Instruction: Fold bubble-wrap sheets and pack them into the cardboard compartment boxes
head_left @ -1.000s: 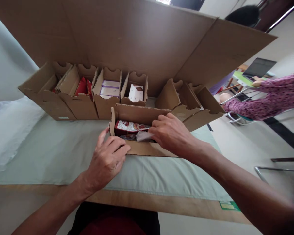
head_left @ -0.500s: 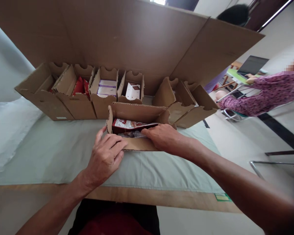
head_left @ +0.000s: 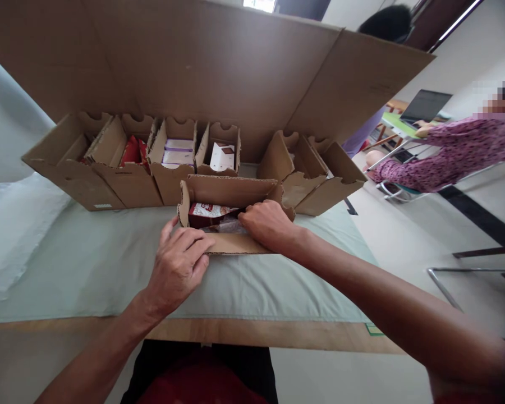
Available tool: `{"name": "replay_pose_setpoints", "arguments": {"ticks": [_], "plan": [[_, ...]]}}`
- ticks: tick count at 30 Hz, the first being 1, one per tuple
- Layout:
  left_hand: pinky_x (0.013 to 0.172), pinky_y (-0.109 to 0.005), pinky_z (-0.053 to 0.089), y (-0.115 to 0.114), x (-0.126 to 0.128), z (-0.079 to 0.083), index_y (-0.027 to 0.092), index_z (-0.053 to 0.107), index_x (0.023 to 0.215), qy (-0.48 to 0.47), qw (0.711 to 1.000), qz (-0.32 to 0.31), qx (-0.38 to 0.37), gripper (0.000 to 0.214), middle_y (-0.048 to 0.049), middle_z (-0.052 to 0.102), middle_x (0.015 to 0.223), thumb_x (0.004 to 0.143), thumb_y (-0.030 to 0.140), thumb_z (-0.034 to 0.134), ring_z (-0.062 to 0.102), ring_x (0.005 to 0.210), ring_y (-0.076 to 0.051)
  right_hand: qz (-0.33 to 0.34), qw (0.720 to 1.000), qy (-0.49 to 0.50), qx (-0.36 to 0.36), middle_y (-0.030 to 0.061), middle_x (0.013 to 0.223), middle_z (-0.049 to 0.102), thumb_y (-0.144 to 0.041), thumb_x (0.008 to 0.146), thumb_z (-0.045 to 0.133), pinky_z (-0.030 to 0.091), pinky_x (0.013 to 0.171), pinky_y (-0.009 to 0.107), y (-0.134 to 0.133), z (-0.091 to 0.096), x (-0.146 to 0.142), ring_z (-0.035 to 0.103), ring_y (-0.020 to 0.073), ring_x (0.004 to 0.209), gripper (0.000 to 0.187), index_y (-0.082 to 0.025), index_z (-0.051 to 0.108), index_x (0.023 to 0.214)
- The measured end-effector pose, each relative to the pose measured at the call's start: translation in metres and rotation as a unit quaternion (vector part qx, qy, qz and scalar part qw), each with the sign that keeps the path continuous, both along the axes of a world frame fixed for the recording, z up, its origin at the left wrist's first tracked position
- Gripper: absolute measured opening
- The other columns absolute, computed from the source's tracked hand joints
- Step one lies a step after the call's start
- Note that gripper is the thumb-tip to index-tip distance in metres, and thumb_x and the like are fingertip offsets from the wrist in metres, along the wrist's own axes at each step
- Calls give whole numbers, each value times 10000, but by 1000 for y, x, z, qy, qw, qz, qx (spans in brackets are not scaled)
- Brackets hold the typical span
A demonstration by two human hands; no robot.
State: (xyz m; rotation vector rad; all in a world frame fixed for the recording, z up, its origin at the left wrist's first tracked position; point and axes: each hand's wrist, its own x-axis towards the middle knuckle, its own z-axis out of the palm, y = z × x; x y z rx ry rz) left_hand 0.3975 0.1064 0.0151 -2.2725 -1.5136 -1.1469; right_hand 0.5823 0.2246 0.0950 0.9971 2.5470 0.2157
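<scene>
A narrow open cardboard box (head_left: 231, 187) stands crosswise on the cloth before me. Inside lie a dark red and white printed packet (head_left: 208, 211) and a crinkled clear plastic wrapper (head_left: 228, 226). My left hand (head_left: 177, 259) grips the box at its near left corner, with the fingers over the front wall. Reaching in at the right end, my right hand (head_left: 269, 225) has its fingers curled closed by the packet and the wrapper. Its fingertips are hidden, so which of these it pinches is unclear.
Behind stand several cardboard bins, holding red packets (head_left: 131, 151), purple-white boxes (head_left: 179, 151) and a white box (head_left: 222, 157). A tall cardboard panel (head_left: 202, 67) rises behind them. Bubble wrap (head_left: 12, 230) lies left on the green cloth (head_left: 109, 264). A seated person (head_left: 458, 148) uses a laptop (head_left: 427, 105).
Inside the box, my right hand has risen slightly and curled tighter, and more of the clear wrapper shows. The right part of the packet is now less visible. My left hand keeps its hold.
</scene>
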Motion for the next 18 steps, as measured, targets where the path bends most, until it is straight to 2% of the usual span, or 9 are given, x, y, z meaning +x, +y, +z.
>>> {"name": "replay_pose_setpoints", "arguments": {"ticks": [3, 7, 9, 11, 13, 16, 18], "plan": [[1114, -572, 407, -2, 0, 1, 203, 695, 1008, 0, 1000, -3, -2, 232, -48, 721, 977, 875, 66, 562, 660, 917, -218, 8, 1000, -20, 22, 180, 957, 785, -42, 930, 467, 450, 657, 345, -3, 0, -7, 752, 319, 929, 318, -126, 773, 957], [1109, -581, 421, -4, 1, 1, 198, 678, 1031, -3, 1000, 6, 2, 203, -54, 719, 986, 897, 84, 578, 666, 923, -220, 11, 999, 23, 28, 156, 948, 789, -86, 953, 482, 437, 627, 314, -3, 2, -6, 756, 290, 897, 290, -134, 742, 1072], [1115, -582, 428, -7, 0, -1, 191, 657, 1116, -17, 1000, 14, 15, 235, -77, 714, 1057, 903, 104, 610, 672, 990, -234, -7, 998, 56, 22, 121, 962, 795, -161, 974, 509, 437, 627, 298, -4, 6, 4, 754, 265, 874, 249, -159, 735, 1079], [1127, -578, 432, -10, -3, -4, 197, 602, 1267, -38, 999, 25, 31, 378, -110, 687, 1183, 898, 124, 643, 658, 1104, -257, -39, 991, 119, 35, 85, 989, 799, -213, 988, 514, 452, 644, 290, -9, 14, 22, 750, 242, 871, 236, -187, 741, 1046], [1131, -569, 443, -16, -7, -9, 219, 506, 1414, -68, 995, 45, 48, 557, -134, 641, 1295, 887, 142, 667, 620, 1213, -282, -61, 968, 235, 72, 62, 1013, 798, -234, 999, 502, 482, 684, 289, -20, 22, 47, 745, 221, 879, 247, -206, 747, 1025], [1098, -536, 483, -26, -15, -16, 250, 421, 1507, -116, 987, 90, 58, 682, -140, 602, 1361, 881, 167, 680, 582, 1280, -302, -79, 895, 419, 130, 45, 972, 791, -269, 995, 532, 523, 744, 301, -45, 27, 87, 733, 201, 839, 223, -224, 750, 1009], [1080, -524, 494, -30, -19, -22, 253, 423, 1509, -142, 982, 113, 46, 678, -142, 598, 1362, 885, 191, 681, 581, 1281, -304, -111, 848, 495, 154, 36, 922, 783, -295, 974, 580, 546, 753, 317, -63, 18, 109, 724, 199, 797, 179, -234, 749, 976]]}}
